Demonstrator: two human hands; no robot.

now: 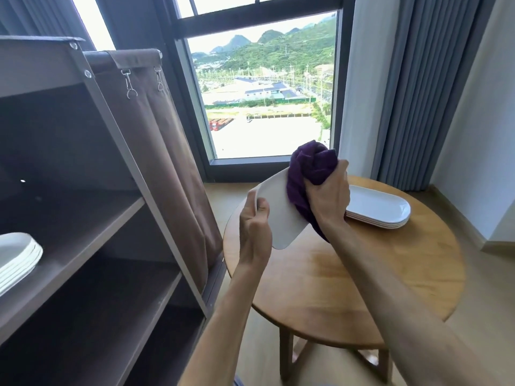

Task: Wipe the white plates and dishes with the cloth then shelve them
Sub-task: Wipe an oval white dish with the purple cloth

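My left hand grips the near left edge of a white oblong plate, held tilted in the air above the round wooden table. My right hand grips a bunched purple cloth and presses it against the plate's far right side. A stack of white oblong plates sits on the table's far right part. Another stack of white plates lies on a shelf of the brown shelving unit at the left.
The shelving unit has several bare shelves and a brown fabric side curtain. A large window stands behind the table, with grey curtains at its right. The floor is light wood.
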